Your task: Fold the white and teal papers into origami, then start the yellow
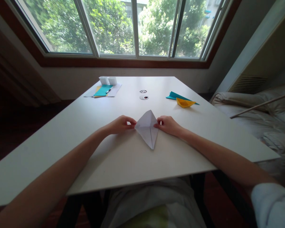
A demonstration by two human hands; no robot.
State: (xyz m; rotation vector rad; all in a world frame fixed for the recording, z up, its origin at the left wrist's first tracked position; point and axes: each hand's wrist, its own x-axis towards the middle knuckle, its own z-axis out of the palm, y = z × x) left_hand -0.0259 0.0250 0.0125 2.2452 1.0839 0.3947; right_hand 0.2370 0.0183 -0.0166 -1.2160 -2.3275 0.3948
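Paper, white, folded into a kite shape [147, 128], lies at centre of the white tabletop [61, 133], long point aimed at 6 o'clock toward the person, blunt peak at 12. Left hand [120, 124] pinches the kite's corner at 9 o'clock w/ fingertips closed narrow on the edge; right hand [169, 125] does likewise on the corner at 3 o'clock. Both grips are small pinches, not flat palms, prob. to keep the flaps aligned on the centre crease while the sheet stays pressed on the tabletop. Forearms come in symmetric from 7 and 5 o'clock, so the piece sits square to the body.

Other things are well apart, out of reach of the fold: yellow folded paper boat [185, 102] resting on a teal sheet [174, 95] at approx. 1 o'clock; paper stack w/ teal sheet and a pen [103, 90] at 11 o'clock, two small white containers [107, 80] just behind it; two small round discs [143, 95] at 12 o'clock, what they are I cannot tell. Sofa [256, 120] off the 3 o'clock side.
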